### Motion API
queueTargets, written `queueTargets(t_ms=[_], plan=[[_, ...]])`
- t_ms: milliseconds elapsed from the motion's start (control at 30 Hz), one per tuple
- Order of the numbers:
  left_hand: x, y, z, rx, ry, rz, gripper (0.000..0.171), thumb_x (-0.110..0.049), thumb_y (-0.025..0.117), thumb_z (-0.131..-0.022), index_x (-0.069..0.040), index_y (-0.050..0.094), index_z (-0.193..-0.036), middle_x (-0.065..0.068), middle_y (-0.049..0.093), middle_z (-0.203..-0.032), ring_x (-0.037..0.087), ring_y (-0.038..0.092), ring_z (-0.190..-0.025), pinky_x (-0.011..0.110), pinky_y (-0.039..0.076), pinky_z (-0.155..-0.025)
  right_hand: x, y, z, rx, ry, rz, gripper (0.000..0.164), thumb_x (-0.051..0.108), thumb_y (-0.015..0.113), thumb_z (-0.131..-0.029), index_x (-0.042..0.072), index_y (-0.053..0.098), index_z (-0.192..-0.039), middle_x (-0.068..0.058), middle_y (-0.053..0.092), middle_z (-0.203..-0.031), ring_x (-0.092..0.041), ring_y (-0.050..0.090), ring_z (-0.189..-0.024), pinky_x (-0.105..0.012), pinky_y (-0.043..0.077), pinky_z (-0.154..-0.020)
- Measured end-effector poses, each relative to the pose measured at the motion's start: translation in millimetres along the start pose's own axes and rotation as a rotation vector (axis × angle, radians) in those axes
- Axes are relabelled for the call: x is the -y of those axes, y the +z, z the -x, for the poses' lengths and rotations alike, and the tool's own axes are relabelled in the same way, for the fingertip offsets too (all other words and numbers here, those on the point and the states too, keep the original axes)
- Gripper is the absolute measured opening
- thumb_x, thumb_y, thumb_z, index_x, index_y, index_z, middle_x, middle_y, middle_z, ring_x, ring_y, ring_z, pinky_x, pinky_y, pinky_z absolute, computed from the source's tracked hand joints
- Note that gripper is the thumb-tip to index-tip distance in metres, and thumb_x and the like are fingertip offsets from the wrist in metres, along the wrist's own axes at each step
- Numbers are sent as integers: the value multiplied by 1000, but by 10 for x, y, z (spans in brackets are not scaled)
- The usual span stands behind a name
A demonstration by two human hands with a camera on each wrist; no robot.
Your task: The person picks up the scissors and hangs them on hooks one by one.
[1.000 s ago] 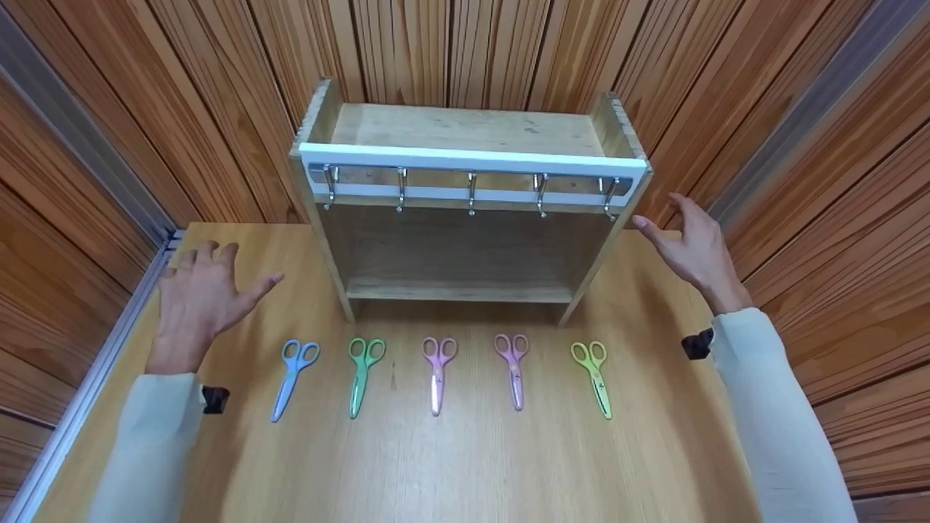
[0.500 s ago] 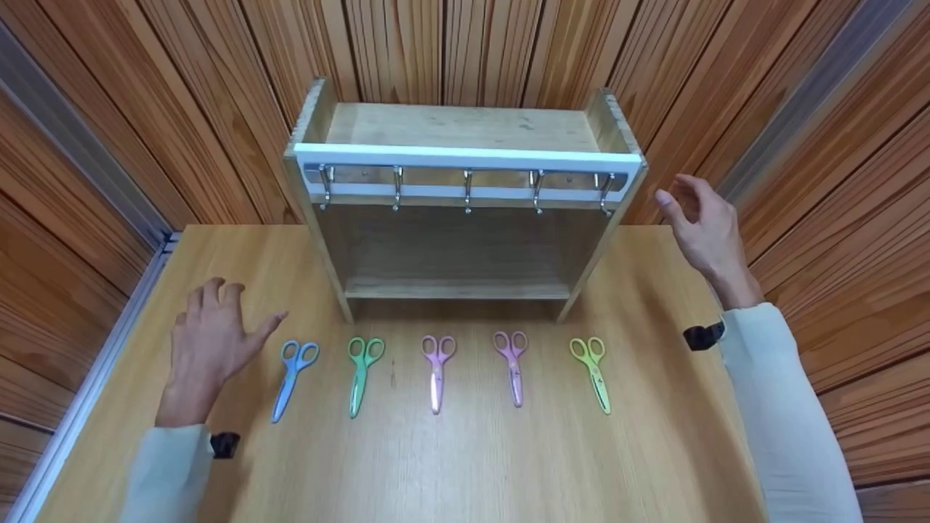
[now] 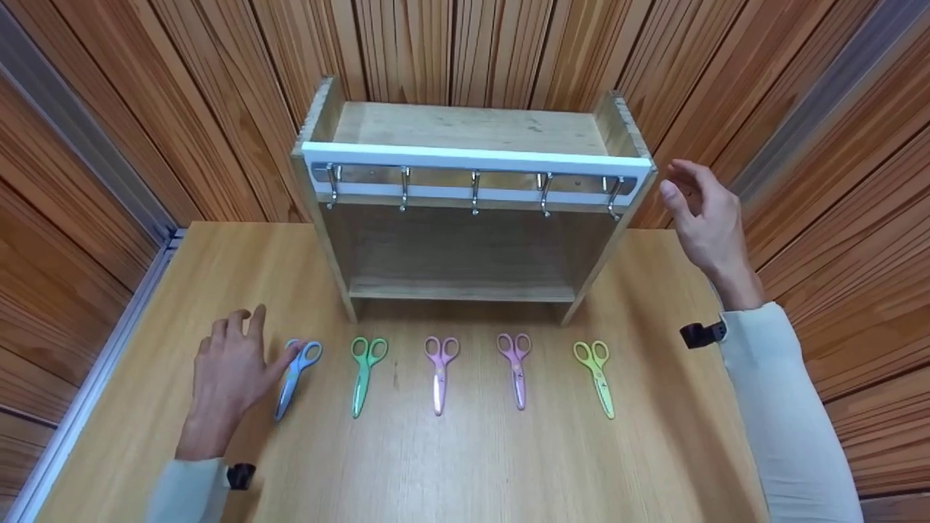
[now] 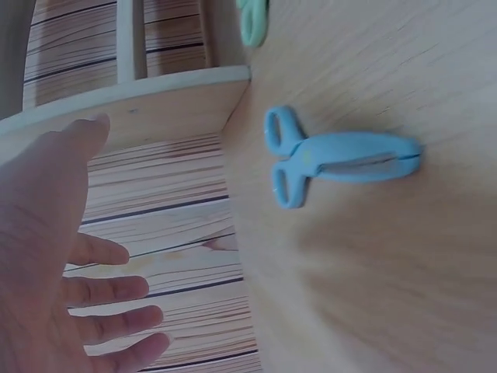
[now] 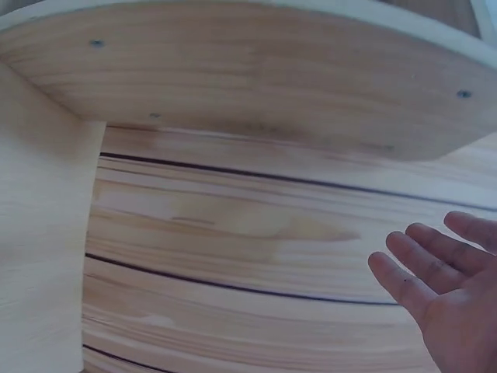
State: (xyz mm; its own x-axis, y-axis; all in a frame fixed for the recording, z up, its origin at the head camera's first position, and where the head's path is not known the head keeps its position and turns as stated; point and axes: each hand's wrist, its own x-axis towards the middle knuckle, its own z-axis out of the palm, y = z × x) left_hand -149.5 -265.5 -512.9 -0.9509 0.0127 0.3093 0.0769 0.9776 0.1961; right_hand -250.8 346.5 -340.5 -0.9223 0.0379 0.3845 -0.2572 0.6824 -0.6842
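My left hand (image 3: pixel 234 370) hovers above the table at the left, thumb spread and fingers loosely extended, holding nothing. In the head view its thumb overlaps the handle of the blue scissors (image 3: pixel 292 381); the left wrist view shows the blue scissors (image 4: pixel 349 155) lying apart from the hand. To the right lie green scissors (image 3: pixel 360 378), two pairs of pink scissors (image 3: pixel 439 378), (image 3: pixel 518 374) and yellow-green scissors (image 3: pixel 599 378), handles toward the shelf. Beside the shelf's right side my right hand (image 3: pixel 708 225) is raised with relaxed, slightly bent fingers and holds nothing.
A wooden shelf (image 3: pixel 465 298) stands at the back of the table (image 3: pixel 472 472). Across its upper front runs a white rail (image 3: pixel 436 155) with several metal hooks (image 3: pixel 475 192). Wood-panelled walls (image 3: pixel 494 51) enclose the back and sides.
My left hand has come toward the front and right, nearer the blue scissors. My right hand has shifted up and slightly right, its fingers more bent. The scissors lie where they were.
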Motion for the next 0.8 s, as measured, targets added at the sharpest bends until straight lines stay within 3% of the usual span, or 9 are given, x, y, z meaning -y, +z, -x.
queueTargets(t_ms=[267,433,600,800], plan=[[-57,192,221,30,-17,27,86,-58,71,-93,7,52,-146,36,59,-138,57,60,-122,71,55,-92,288,20,-9,-16,-122,-107,56,39,55,-109,14,44,-157,-14,52,-158,-34,51,-148,-37,41,-125],[-114,356,369,46,-48,45,82,-53,73,-94,10,52,-144,36,61,-135,55,64,-119,69,57,-90,480,58,-39,-30,-132,-169,63,43,58,-107,16,37,-161,-11,47,-163,-32,49,-150,-41,39,-127],[-173,468,479,158,-139,110,77,-45,70,-98,10,47,-147,37,56,-141,54,61,-122,69,55,-97,628,108,-71,-26,-109,-188,66,45,58,-106,16,35,-162,-10,44,-165,-32,47,-152,-42,37,-128],[-204,531,497,286,-225,193,79,-41,64,-102,9,35,-155,38,40,-156,56,49,-138,69,47,-110,761,170,-120,-27,-101,-206,67,48,57,-106,17,36,-161,-10,41,-167,-30,43,-155,-42,33,-131]])
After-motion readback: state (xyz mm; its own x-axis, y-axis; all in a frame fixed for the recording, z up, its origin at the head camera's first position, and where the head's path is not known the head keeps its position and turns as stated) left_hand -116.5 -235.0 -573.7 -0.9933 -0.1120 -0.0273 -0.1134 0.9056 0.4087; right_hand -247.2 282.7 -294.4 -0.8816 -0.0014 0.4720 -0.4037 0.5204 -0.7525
